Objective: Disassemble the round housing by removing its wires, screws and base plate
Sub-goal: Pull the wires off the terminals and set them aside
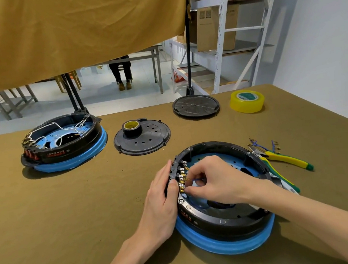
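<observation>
Round housing (222, 215) flat on table (69, 207), open side up; left hand (163, 199) grips terminal side, right hand (214, 181) pinches blue wire (197, 179).

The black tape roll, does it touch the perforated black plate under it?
Touching. The head view shows the black tape roll sitting directly on the perforated black plate, no gap visible.
</observation>
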Action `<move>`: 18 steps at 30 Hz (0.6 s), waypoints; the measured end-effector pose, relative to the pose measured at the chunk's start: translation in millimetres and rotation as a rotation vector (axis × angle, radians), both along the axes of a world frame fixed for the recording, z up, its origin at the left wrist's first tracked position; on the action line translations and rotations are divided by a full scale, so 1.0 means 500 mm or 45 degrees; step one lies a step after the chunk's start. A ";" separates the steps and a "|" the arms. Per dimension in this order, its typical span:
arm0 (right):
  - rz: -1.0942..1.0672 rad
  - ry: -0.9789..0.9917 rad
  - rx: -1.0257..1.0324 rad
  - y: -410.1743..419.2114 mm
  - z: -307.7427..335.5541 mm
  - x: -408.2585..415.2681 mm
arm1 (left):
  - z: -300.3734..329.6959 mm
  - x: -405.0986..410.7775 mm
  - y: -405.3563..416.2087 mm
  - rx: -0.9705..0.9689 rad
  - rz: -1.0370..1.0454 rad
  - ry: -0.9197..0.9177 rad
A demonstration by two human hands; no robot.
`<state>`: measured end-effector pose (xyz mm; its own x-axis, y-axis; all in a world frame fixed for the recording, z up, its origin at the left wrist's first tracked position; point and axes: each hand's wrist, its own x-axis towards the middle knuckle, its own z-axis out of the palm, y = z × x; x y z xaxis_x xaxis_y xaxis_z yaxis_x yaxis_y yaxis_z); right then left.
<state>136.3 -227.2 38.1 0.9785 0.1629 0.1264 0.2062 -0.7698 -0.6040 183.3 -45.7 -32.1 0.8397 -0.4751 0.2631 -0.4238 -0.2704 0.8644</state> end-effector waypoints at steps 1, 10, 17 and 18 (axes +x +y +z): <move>-0.001 -0.006 -0.032 0.001 0.000 0.000 | -0.001 0.001 0.000 0.001 0.001 -0.003; 0.082 -0.021 -0.057 0.008 -0.006 -0.002 | -0.007 0.005 0.001 0.004 0.008 -0.070; 0.106 -0.004 -0.041 0.007 -0.004 -0.001 | -0.007 0.004 0.002 0.004 0.005 -0.079; 0.101 -0.008 -0.043 0.007 -0.004 0.000 | -0.007 0.004 0.002 0.003 0.005 -0.080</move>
<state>136.1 -223.8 36.1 0.9616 0.2443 0.1254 0.2710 -0.7709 -0.5765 185.2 -44.8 -35.6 0.8234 -0.4726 0.3141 -0.4762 -0.2743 0.8355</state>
